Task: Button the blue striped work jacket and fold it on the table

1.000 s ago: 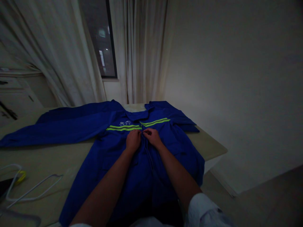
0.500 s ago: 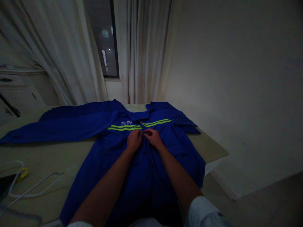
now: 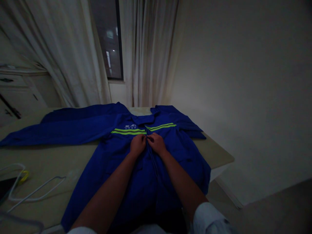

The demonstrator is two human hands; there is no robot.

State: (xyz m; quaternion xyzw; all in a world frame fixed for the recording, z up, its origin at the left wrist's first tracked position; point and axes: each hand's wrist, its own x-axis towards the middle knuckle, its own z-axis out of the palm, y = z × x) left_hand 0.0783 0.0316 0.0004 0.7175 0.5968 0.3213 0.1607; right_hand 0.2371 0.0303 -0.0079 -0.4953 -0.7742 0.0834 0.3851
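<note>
A blue work jacket [image 3: 117, 156] with two yellow-green stripes across the chest lies front-up on a beige table [image 3: 48, 162]. Its left sleeve stretches out to the left; the right sleeve is folded near the table's far right corner. My left hand [image 3: 137, 144] and my right hand [image 3: 157, 143] meet at the jacket's front opening, just below the stripes. Both are closed, pinching the two front edges of the cloth together. What sits between the fingertips is too dark and small to make out.
A white wire hanger [image 3: 31, 193] lies on the table at the left, with a yellow clip [image 3: 23, 176] by it. White curtains [image 3: 151, 52] and a dark window [image 3: 109, 39] stand behind the table. A plain wall and bare floor lie to the right.
Both hands stay pinched at the jacket's front opening. The view has shifted slightly; nothing else has visibly moved.
</note>
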